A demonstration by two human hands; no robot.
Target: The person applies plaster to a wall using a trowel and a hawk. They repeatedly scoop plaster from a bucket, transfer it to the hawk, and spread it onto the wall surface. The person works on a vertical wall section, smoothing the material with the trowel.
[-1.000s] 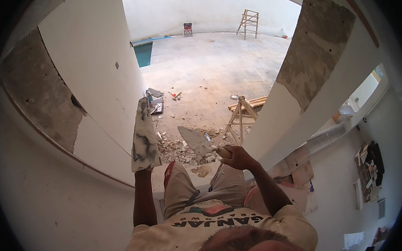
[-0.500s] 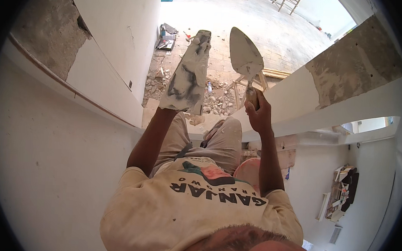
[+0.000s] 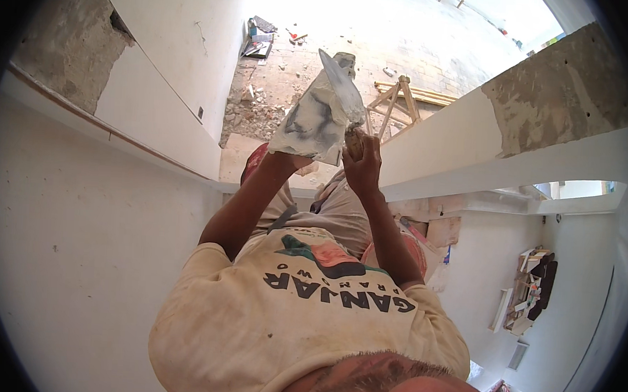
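Observation:
My left hand [image 3: 291, 163] is under the near end of a plastering float [image 3: 305, 121], holding it level; the grip and most fingers are hidden beneath. Grey-white wet plaster coats its upper face. In my right hand [image 3: 364, 164] is a pointed trowel [image 3: 342, 89], with the fingers wrapped round its wooden handle. The trowel's blade is tilted on edge over the right side of the float, against the plaster. White plaster smears the blade too.
White walls rise on both sides, with bare grey cement patches at left [image 3: 69, 48] and right [image 3: 561, 92]. Below lie rubble [image 3: 251, 114], a wooden trestle [image 3: 397, 108] and yellowish poles [image 3: 433, 96]. A reddish bucket [image 3: 372, 258] is by my right arm.
My right hand has swung the trowel left and down, from apart on the right to over the float. The float has moved slightly right and nearer me.

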